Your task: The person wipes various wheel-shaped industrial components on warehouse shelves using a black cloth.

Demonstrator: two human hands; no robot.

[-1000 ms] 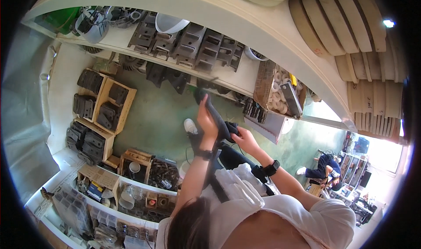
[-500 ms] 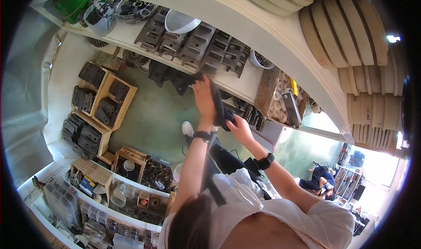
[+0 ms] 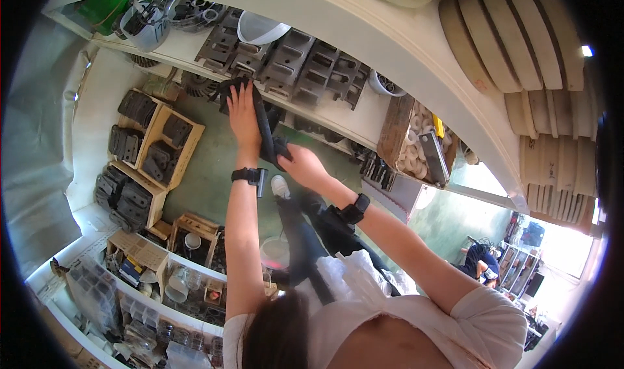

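Left hand (image 3: 243, 117) lies flat with its fingers spread along the upper end of the long dark bar (image 3: 262, 127), pressing it toward the shelf (image 3: 338, 112) just beyond my fingertips. My right hand (image 3: 303, 165) is wrapped around the bar's lower end, closer to my body, fingers curled under it in a firm grip. I judge the bar to be stiff and fairly heavy, a cast or moulded piece like the grey blocks (image 3: 300, 62) stacked just past my left hand, so it needs both ends supported; held at one end only it would likely tip. Its surface looks matt, not slippery, and nothing about it seems fragile. Below my left wrist, well apart on the floor, stand wooden crates (image 3: 164, 141) of similar dark parts.
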